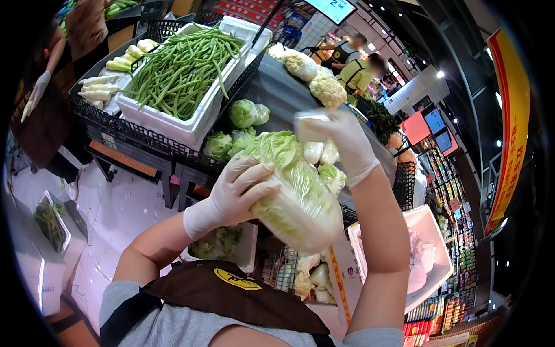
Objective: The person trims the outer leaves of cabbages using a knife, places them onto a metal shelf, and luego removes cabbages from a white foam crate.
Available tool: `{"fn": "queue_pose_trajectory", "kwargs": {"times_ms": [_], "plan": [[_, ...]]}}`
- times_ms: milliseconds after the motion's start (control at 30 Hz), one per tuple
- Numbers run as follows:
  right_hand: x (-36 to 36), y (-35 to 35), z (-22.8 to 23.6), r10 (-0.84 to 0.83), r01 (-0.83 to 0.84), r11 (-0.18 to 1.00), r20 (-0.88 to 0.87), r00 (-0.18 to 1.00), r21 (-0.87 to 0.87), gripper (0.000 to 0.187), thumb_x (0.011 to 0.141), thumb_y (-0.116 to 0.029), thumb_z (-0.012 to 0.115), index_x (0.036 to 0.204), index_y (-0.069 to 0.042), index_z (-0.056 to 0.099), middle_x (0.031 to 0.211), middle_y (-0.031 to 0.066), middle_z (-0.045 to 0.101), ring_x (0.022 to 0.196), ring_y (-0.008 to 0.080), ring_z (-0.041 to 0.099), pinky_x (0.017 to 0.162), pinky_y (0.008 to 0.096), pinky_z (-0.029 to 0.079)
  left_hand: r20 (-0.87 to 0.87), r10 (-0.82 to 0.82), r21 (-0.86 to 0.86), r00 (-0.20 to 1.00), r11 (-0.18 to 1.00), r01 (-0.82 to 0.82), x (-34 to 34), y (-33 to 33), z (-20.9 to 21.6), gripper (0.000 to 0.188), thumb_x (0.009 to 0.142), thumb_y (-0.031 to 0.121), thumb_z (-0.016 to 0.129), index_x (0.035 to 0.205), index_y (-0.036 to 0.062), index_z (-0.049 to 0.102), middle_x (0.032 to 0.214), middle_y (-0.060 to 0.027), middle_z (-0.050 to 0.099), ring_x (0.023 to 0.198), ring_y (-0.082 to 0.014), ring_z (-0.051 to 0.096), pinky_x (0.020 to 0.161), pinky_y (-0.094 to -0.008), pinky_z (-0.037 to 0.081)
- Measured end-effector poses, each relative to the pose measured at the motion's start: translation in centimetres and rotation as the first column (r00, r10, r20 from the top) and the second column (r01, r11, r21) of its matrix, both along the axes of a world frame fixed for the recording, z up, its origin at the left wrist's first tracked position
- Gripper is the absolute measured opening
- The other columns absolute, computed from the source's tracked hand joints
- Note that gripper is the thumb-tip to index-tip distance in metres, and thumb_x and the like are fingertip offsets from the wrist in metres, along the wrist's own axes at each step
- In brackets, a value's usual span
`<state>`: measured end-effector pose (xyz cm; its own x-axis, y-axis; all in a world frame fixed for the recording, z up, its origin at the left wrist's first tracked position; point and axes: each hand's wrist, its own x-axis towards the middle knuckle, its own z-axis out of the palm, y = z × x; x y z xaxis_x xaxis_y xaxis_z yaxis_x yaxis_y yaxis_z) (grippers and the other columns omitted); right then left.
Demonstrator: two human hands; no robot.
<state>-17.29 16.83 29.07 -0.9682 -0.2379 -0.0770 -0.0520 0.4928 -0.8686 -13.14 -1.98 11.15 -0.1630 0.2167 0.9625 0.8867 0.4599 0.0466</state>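
Observation:
A long napa cabbage (300,202) in clear plastic film lies tilted in front of me, its leafy end up and left, its pale base down and right. My gloved left hand (240,188) is closed on its left side, fingers spread over the film. Above the cabbage's upper right is my gloved right hand (341,139), apart from it, fingers curled. A blurred whitish shape at those fingers cannot be made out. Behind the cabbage, on the dark sloping display (274,92), are round green cabbages (245,114) and wrapped pale vegetables (329,153).
A white foam box of green beans (179,113) stands left, beside white radish-like vegetables (101,89). Cauliflowers (328,91) line the display's far edge. A pale foam box (442,277) is low right. A person with a gloved hand (37,92) stands far left; others are behind the display.

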Motion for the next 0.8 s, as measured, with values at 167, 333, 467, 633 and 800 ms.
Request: {"fn": "queue_pose_trajectory", "kwargs": {"times_ms": [167, 333, 467, 633, 800], "plan": [[4.4, -10.1, 0.5, 0.405, 0.292, 0.815, -0.852, 0.332, 0.501, 0.035, 0.075, -0.018, 0.067, 0.1, 0.007, 0.061, 0.086, 0.0137, 0.068, 0.077, 0.0158, 0.063, 0.086, 0.0327, 0.045, 0.032, 0.25, 0.228, 0.968, 0.941, -0.251, -2.0, 1.4, 1.4, 0.053, 0.064, 0.021, 0.075, 0.11, 0.0036, 0.055, 0.123, -0.0145, 0.044, 0.115, -0.0376, 0.041, 0.095, -0.0471, 0.041], [4.3, -9.5, 3.0, 0.009, 0.151, 0.975, -0.708, 0.706, 0.163, 0.041, 0.078, -0.016, 0.069, 0.108, 0.009, 0.056, 0.087, 0.013, 0.067, 0.073, 0.011, 0.063, 0.067, 0.0257, 0.053, 0.076, 0.076, 0.136, 0.994, 0.987, -0.086, -1.1, 2.1, 4.1, 0.055, 0.062, 0.021, 0.076, 0.11, 0.0062, 0.054, 0.122, -0.0132, 0.045, 0.116, -0.0375, 0.04, 0.094, -0.0478, 0.041], [6.5, -9.6, 1.8, 0.087, -0.083, 0.996, -0.526, 0.846, 0.032, 0.04, 0.075, -0.028, 0.072, 0.096, 0.005, 0.062, 0.068, 0.0118, 0.064, 0.069, 0.0246, 0.063, 0.106, 0.0453, 0.027, 0.168, 0.144, 0.117, 0.975, 0.979, -0.165, -1.4, 2.1, 2.9, 0.049, 0.065, 0.022, 0.073, 0.109, 0.0108, 0.055, 0.113, -0.0105, 0.048, 0.113, -0.0344, 0.042, 0.094, -0.0465, 0.039], [10.7, -8.9, -1.4, 0.423, 0.104, 0.829, -0.739, 0.525, 0.549, 0.058, 0.066, -0.031, 0.075, 0.111, 0.002, 0.057, 0.077, 0.0094, 0.061, 0.085, 0.025, 0.061, 0.113, 0.0501, 0.014, 0.302, 0.339, -0.04, 0.891, 0.939, -0.343, -2.0, 1.5, 4.6, 0.05, 0.075, 0.025, 0.067, 0.119, 0.0099, 0.051, 0.122, -0.013, 0.045, 0.117, -0.0328, 0.04, 0.098, -0.0422, 0.036], [15.0, -6.2, -4.1, 0.528, 0.122, 0.732, -0.671, 0.521, 0.671, 0.073, 0.065, -0.025, 0.075, 0.123, 0.008, 0.047, 0.095, 0.0095, 0.06, 0.101, 0.0232, 0.055, 0.111, 0.0563, 0.013, 0.354, 0.147, 0.318, 0.924, 0.91, -0.267, -1.9, 0.6, 3.7, 0.097, 0.052, 0.03, 0.088, 0.129, 0.0014, 0.036, 0.127, -0.0187, 0.04, 0.116, -0.033, 0.042, 0.102, -0.0418, 0.035]]}}
